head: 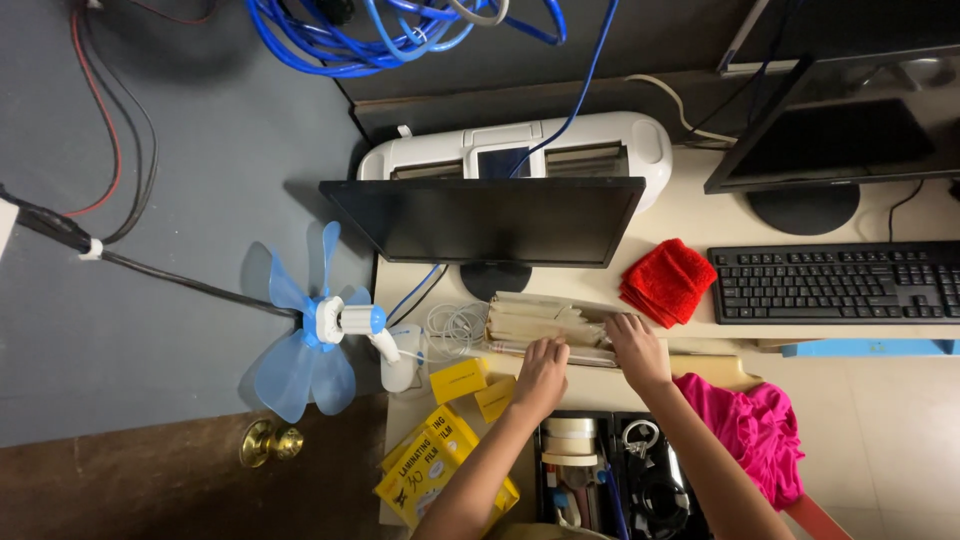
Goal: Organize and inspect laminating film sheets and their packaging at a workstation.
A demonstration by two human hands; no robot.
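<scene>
Resting both the left hand [541, 367] and right hand [636, 348], fingers flat and gripping nothing, on the tan envelope stack [535, 322], sorting seemingly barely begun

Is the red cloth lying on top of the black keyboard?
No. The red cloth lies on the desk just left of the keyboard, apart from it, above the right hand.

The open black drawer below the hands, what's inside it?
The black drawer holds rolls of tape, a metal ring and dark coiled cables. Both forearms cover part of it, and its lower end is out of frame.
</scene>
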